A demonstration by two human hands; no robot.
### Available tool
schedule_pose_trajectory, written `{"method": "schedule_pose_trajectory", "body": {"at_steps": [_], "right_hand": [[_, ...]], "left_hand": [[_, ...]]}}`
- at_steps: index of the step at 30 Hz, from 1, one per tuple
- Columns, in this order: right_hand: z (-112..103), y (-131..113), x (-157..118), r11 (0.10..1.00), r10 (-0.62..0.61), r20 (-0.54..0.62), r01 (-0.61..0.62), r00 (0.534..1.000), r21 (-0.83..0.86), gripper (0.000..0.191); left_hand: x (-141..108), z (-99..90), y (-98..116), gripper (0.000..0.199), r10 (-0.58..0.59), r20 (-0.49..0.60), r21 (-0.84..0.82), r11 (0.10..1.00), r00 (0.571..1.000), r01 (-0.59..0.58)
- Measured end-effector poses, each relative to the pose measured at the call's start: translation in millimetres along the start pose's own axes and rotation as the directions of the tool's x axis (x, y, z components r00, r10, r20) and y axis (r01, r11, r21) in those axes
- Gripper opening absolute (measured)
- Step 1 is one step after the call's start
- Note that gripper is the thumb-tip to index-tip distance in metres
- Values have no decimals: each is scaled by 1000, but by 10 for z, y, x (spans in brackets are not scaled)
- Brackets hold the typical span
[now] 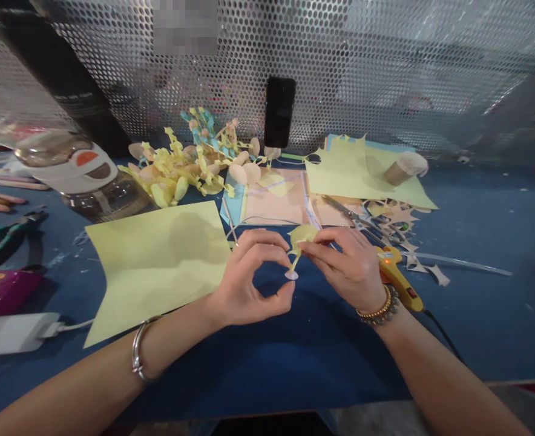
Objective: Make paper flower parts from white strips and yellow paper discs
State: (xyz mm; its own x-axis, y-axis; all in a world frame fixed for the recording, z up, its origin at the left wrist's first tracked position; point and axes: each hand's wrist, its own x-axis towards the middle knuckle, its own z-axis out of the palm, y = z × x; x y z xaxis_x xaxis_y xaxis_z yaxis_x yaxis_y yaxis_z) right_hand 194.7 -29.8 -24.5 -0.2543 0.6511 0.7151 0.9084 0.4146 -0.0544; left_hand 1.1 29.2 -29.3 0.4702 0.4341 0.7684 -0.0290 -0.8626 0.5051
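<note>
So on the far left of the blue desk there's a bunch of thin sticks, too many overlapping to count, then one pair of pliers, one magenta thing cut off by the edge, and one white power block with a cable. Next comes one see-through bottle with a pale lid, and one big yellow sheet partly under the left arm, which has one silver bangle. Behind the sheet there's a heap of paper leaves, yellow, peach and teal, no way I can count them. The left hand has its thumb and fingers curled around the pale end of one small yellow paper piece, can't tell if they actually touch it. That piece is front and center, between both hands, above the desk, with one black phone upright behind. The right hand is pinching the piece, two bracelets on its wrist. Past that: one pair of scissors, one yellow glue gun, one brown cylinder with a whitish top, and one clear stick
</note>
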Motion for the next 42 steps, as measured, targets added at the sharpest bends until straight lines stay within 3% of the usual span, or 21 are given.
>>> {"method": "schedule_pose_trajectory", "body": {"at_steps": [4,10,13,15,17,19,22,26,36,42], "right_hand": [[-8,-6,3,1000,0,9,0,1000,-1,11],[1,-1,-7,1000,13,4,-13,1000,17,11],[15,-32,2,985,98,31,-102,995,138,10],[24,-74,19,920,223,101,-244,970,308,8],[32,-121,39,794,331,230,-402,915,455,5],[38,-161,55,684,377,354,-515,856,517,4],[53,-193,59,610,388,451,-591,804,528,5],[86,-207,42,600,364,491,-602,791,526,4],[123,-229,22,605,347,515,-607,784,515,4],[115,-226,26,585,353,533,-626,769,515,4]], "left_hand": [[-9,-15,-8,41,-25,6,-16,1000,1000,26],[-52,-49,-19,23,-75,24,-59,995,997,76],[-62,-31,-29,15,-100,-3,-71,992,995,100],[-63,-6,-44,10,-164,-48,-98,982,985,159],[-62,20,-64,8,-245,-96,-139,963,965,230],[-60,39,-83,12,-322,-125,-183,937,938,297],[-59,51,-103,12,-431,-85,-232,886,899,402],[-57,55,-115,19,-468,-33,-222,865,883,451],[-22,51,-110,10,-514,-42,-210,843,857,496],[-21,52,-116,15,-579,25,-308,771,815,557]]}}
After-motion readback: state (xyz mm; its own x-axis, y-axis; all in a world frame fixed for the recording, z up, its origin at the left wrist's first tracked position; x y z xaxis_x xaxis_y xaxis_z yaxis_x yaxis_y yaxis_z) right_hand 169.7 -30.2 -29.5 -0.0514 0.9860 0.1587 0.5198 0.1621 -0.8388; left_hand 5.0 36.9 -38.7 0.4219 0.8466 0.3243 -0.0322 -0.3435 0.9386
